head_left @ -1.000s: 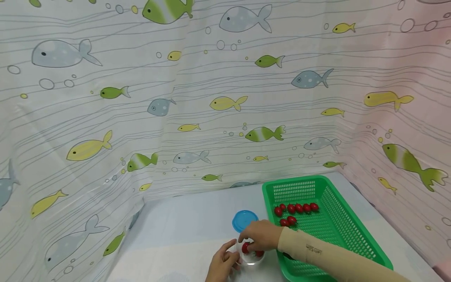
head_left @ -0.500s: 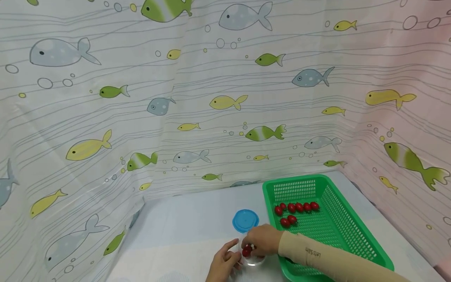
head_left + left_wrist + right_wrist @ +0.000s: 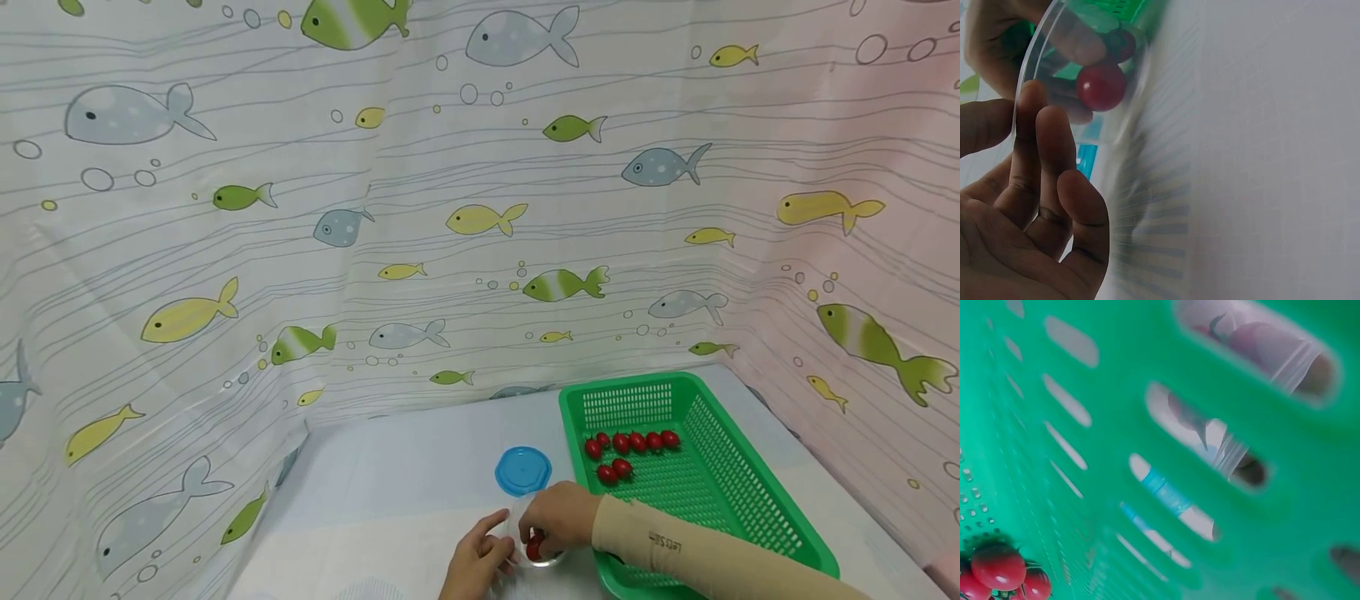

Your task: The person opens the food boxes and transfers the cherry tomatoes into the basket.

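Note:
A small clear plastic container point(image 3: 517, 521) stands on the table, with cherry tomatoes point(image 3: 1102, 86) seen through its wall in the left wrist view. My left hand point(image 3: 474, 560) holds the container's left side, its rim lying between the fingertips. Reaching in from the right, my right hand point(image 3: 558, 518) has its fingers down inside the container and pinches a cherry tomato point(image 3: 534, 547). That hand partly covers the container's inside, so its full contents are hidden. In the right wrist view the green basket wall blocks most of the work.
A green plastic basket point(image 3: 697, 479) stands to the right, holding several cherry tomatoes point(image 3: 637, 442) toward its back left. The right forearm crosses over its near edge. A round blue lid point(image 3: 522, 471) lies just behind the container. A fish-print curtain point(image 3: 480, 250) surrounds the table.
The right hand has lowered deeper into the container with the cherry tomato, moving slightly toward the near right. The left hand stays at the container's side; basket and lid stay put.

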A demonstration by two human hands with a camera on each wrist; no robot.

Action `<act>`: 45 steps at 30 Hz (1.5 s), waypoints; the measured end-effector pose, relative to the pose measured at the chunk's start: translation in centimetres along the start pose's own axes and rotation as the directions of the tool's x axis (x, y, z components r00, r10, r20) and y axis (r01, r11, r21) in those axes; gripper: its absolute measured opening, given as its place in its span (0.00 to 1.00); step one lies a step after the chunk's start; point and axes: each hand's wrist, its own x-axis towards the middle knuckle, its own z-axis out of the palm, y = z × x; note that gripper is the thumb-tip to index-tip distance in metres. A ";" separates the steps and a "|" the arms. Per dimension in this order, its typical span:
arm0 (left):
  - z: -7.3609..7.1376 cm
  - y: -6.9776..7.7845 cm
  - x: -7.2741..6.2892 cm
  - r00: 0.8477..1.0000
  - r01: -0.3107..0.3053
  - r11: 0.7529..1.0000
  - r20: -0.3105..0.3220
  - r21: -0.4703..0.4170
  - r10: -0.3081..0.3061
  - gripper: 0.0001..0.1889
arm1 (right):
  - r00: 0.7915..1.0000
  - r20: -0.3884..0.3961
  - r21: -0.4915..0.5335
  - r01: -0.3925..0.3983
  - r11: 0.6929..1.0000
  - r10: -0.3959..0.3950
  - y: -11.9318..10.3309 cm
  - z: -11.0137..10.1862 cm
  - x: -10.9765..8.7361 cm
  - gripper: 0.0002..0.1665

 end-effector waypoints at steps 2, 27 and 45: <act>0.0 -0.1 0.0 1.000 -0.003 1.000 0.000 0.008 0.003 0.27 | 1.000 0.002 0.010 0.001 1.000 -0.001 0.1 0.1 0.0 0.11; 0.2 0.0 0.0 1.000 -0.002 1.000 -0.017 0.024 0.002 0.28 | 0.922 -0.381 0.171 0.135 0.976 -0.061 1.9 -5.5 -3.3 0.10; 0.4 0.2 0.2 0.999 0.040 0.998 -0.037 0.049 -0.038 0.28 | 0.761 -0.627 0.217 -0.039 0.976 0.169 8.8 -6.6 -8.7 0.12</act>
